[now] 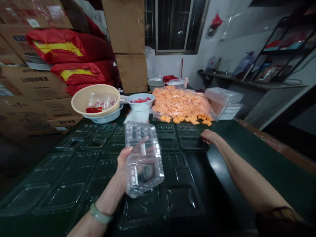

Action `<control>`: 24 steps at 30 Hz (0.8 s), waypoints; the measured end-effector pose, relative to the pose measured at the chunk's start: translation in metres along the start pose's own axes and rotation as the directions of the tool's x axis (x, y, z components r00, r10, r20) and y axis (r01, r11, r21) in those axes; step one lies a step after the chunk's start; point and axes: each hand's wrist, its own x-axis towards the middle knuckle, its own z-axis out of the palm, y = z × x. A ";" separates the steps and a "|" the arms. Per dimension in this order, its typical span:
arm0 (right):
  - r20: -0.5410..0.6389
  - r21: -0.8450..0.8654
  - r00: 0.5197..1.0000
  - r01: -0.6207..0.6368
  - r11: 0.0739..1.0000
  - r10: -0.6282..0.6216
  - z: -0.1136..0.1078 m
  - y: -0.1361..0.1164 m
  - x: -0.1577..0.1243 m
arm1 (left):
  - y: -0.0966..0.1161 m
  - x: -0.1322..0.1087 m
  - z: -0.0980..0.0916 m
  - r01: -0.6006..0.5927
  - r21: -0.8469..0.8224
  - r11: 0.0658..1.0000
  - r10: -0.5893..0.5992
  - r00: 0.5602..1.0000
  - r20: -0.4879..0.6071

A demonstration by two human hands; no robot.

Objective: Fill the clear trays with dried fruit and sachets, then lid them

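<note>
I have the clear box held up in the left hand, tilted over the middle of the table, above the rows of open trays and apart from them. The thumb presses its left edge and the other fingers are hidden behind it, so the grip is from the side. The trays lie edge to edge over the left and middle of the table; right of them a bare green strip runs to the wooden rim, the only free room I see. The far end is crowded: a white bowl of red bits just beyond the box, a beige bowl left of it, a bag of orange pieces and a stack of boxes on the right. The left forearm rises from the bottom edge, wrist bent back, a green bangle on it. The right arm stretches nearly straight over the bare strip, and the right hand rests at the right rim of a far tray; I cannot tell whether its fingers pinch the rim or only touch it
</note>
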 end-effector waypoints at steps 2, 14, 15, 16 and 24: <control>-0.031 -0.034 0.997 -0.066 0.997 0.065 -0.003 -0.009 -0.002 | -0.004 0.004 0.004 0.011 0.004 1.000 -0.011 1.000 -0.012; 0.209 0.465 0.618 0.619 0.633 -0.758 0.032 -0.086 -0.213 | -0.052 0.027 0.050 -0.048 -0.008 0.999 0.047 0.997 -0.066; 0.241 0.517 0.581 0.601 0.609 -0.778 0.036 -0.088 -0.223 | -0.055 0.027 0.054 -0.061 -0.018 0.998 0.061 0.997 -0.038; 0.265 0.554 0.564 0.575 0.602 -0.782 0.039 -0.089 -0.228 | -0.056 0.025 0.058 -0.074 -0.023 0.997 0.074 0.997 -0.010; 0.403 0.652 0.467 0.457 0.605 -0.787 0.032 -0.081 -0.217 | -0.057 0.014 0.054 -0.008 0.139 0.990 -0.007 0.994 0.113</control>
